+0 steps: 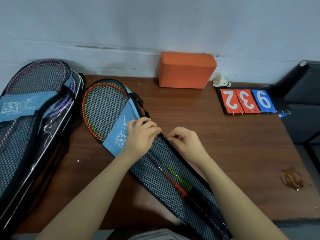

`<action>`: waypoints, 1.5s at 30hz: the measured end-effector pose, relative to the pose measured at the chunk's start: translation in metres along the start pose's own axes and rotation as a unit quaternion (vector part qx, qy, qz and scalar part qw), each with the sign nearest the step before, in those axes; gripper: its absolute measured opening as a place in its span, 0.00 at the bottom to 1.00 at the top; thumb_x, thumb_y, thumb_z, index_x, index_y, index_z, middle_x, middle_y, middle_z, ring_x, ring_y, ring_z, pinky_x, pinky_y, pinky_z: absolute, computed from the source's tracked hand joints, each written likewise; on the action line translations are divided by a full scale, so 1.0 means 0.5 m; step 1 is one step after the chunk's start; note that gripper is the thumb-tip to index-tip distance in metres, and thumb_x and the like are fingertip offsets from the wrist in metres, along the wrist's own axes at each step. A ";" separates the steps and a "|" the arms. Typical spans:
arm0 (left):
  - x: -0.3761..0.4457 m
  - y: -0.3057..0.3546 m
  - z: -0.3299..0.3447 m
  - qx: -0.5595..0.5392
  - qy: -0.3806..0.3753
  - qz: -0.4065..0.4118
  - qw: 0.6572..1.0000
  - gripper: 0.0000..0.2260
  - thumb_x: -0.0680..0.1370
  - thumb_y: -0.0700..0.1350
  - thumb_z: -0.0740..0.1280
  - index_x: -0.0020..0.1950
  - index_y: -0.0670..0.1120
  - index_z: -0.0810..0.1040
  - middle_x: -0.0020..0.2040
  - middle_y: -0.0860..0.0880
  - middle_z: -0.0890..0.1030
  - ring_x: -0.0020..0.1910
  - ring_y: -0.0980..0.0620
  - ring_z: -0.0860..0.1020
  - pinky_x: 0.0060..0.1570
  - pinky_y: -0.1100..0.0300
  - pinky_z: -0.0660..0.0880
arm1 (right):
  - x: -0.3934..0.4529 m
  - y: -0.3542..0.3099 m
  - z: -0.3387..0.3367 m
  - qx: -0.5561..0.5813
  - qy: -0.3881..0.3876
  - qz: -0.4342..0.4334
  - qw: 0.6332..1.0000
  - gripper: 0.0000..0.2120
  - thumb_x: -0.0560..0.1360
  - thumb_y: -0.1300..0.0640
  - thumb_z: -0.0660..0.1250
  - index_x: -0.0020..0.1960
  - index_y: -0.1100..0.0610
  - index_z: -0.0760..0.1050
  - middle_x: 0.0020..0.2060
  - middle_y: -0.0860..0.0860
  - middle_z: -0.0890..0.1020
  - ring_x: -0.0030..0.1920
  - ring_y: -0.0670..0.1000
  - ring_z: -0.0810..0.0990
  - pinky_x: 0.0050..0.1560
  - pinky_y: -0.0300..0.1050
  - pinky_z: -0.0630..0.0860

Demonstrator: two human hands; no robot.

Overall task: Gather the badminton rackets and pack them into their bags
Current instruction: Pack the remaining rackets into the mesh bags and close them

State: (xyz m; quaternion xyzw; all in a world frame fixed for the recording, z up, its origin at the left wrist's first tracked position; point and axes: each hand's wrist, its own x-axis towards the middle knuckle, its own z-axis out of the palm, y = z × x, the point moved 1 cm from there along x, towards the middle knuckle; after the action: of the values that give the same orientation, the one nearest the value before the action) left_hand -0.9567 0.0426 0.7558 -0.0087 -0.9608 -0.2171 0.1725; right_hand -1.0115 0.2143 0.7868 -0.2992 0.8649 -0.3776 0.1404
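At the centre of the frame, a mesh bag (166, 170) holding red and green rackets (97, 110) is lying diagonally on the bench (233, 153). The left hand (140, 135) is gripping the bag's edge while the right hand (185, 141) is pinching its zipper (165, 137). A second packed bag (31, 127) is lying at the left.

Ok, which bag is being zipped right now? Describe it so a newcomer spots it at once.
On the brown table, two mesh racket bags lie side by side. It is the flat bag in the middle, under both hands, the right hand pinching at its zip edge, the left hand holding the bag. Its rackets are red and green; the left bag holds purple ones.
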 end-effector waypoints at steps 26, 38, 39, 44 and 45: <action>-0.069 0.147 0.085 -0.054 -0.009 -0.070 0.996 0.11 0.75 0.54 0.60 0.44 0.55 0.82 0.48 0.60 0.81 0.60 0.55 0.69 0.53 0.58 0.52 | -0.108 0.099 -0.075 0.108 -0.055 0.053 0.991 0.07 0.72 0.64 0.69 0.40 0.53 0.81 0.37 0.46 0.83 0.39 0.49 0.81 0.43 0.40 0.76; -0.008 0.185 0.103 -0.057 0.044 -0.146 0.987 0.09 0.76 0.52 0.62 0.47 0.54 0.83 0.50 0.60 0.81 0.63 0.54 0.69 0.55 0.59 0.50 | -0.147 0.170 -0.170 0.021 -0.031 0.042 0.998 0.06 0.74 0.60 0.68 0.41 0.51 0.81 0.38 0.43 0.83 0.40 0.42 0.80 0.43 0.39 0.77; -0.008 0.182 0.103 -0.057 0.046 -0.158 0.985 0.09 0.77 0.51 0.63 0.47 0.53 0.83 0.51 0.60 0.80 0.63 0.54 0.68 0.56 0.58 0.50 | -0.160 0.184 -0.181 0.025 -0.031 0.046 0.998 0.06 0.74 0.61 0.68 0.41 0.52 0.80 0.38 0.43 0.83 0.39 0.42 0.80 0.42 0.38 0.76; 0.003 0.192 0.108 -0.026 0.017 -0.212 0.977 0.08 0.78 0.49 0.63 0.51 0.52 0.82 0.55 0.57 0.80 0.66 0.53 0.66 0.60 0.52 0.51 | -0.211 0.229 -0.224 0.069 -0.016 0.066 0.995 0.06 0.73 0.64 0.69 0.40 0.55 0.81 0.37 0.45 0.83 0.37 0.43 0.79 0.41 0.38 0.75; 0.004 0.204 0.110 -0.020 0.006 -0.210 0.978 0.08 0.79 0.48 0.62 0.52 0.52 0.81 0.56 0.57 0.79 0.66 0.53 0.66 0.60 0.51 0.51 | -0.216 0.230 -0.225 0.071 -0.020 0.065 0.995 0.06 0.73 0.64 0.69 0.40 0.55 0.81 0.37 0.45 0.83 0.37 0.42 0.79 0.40 0.37 0.75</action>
State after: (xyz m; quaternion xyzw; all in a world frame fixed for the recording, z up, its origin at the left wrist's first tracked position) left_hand -0.9673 0.1581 0.7521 0.1907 -0.9357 -0.2674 0.1287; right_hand -1.0271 0.4069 0.7798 -0.2388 0.8505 -0.4225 0.2027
